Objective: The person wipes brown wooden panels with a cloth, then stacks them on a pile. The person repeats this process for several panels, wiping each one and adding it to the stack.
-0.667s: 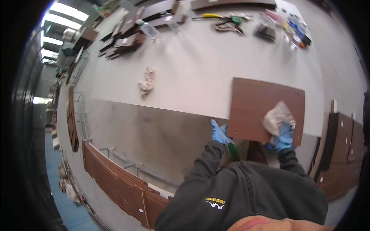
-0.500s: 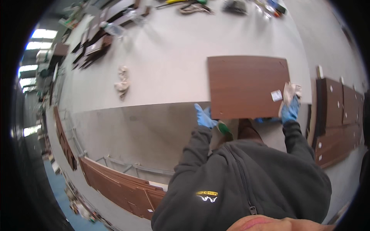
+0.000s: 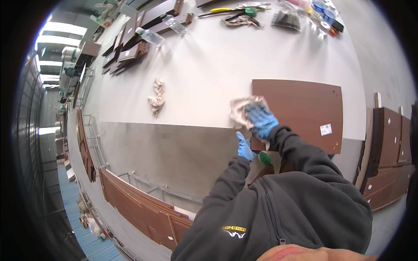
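One flat, rectangular brown panel (image 3: 300, 108) with a smooth, faintly wood-grained face is seen lying at the near edge of the white table (image 3: 200, 78), its near side projecting past that edge. One white label (image 3: 325, 129) is stuck near its right side, and small dark marks are seen at the right-hand corners. One crumpled, pale pinkish cloth (image 3: 242, 112) is gripped under the bent fingers of the blue-gloved right hand (image 3: 262, 120), across the panel's left edge. The blue-gloved left hand (image 3: 245, 147) is placed at the near left corner, thumb raised; whether the panel is pinched there cannot be told. Farther left, one twisted fabric rag (image 3: 156, 99) is seen, and beyond it two clear plastic bottles (image 3: 150, 37) are laid.
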`<state>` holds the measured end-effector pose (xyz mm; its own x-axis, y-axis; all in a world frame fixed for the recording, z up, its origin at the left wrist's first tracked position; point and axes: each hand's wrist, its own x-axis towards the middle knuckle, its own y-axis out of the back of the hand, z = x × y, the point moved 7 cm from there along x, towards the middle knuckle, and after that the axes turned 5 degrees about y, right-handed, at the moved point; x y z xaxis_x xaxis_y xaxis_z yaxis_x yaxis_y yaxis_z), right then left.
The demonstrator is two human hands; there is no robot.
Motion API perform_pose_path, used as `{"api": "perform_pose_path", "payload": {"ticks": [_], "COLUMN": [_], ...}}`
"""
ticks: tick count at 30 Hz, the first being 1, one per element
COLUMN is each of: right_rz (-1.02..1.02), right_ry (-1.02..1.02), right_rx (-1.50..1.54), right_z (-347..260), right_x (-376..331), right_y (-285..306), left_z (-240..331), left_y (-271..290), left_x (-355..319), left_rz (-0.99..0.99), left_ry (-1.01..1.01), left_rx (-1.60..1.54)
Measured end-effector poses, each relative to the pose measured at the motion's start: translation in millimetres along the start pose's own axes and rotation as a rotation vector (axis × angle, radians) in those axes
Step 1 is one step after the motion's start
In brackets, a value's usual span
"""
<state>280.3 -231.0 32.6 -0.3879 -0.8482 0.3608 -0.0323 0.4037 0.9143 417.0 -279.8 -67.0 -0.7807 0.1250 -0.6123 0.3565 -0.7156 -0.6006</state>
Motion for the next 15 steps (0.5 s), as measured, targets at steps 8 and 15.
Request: {"api": "perform_pose_path", "payload": {"ticks": [8, 15], "right_rz": [-0.034, -0.103], "right_ry": [-0.337, -0.518], "right_rx": [-0.167, -0.038], "right_z": [133, 166], "right_x": [46, -89], "right_y": [9, 47], "left_z": [-24, -12], "left_y": [16, 9], "left_x": [22, 11], "left_rz": [0.164, 0.38], "left_ry": [-0.034, -0.094], "left_rx": [-0.452, -0.371]}}
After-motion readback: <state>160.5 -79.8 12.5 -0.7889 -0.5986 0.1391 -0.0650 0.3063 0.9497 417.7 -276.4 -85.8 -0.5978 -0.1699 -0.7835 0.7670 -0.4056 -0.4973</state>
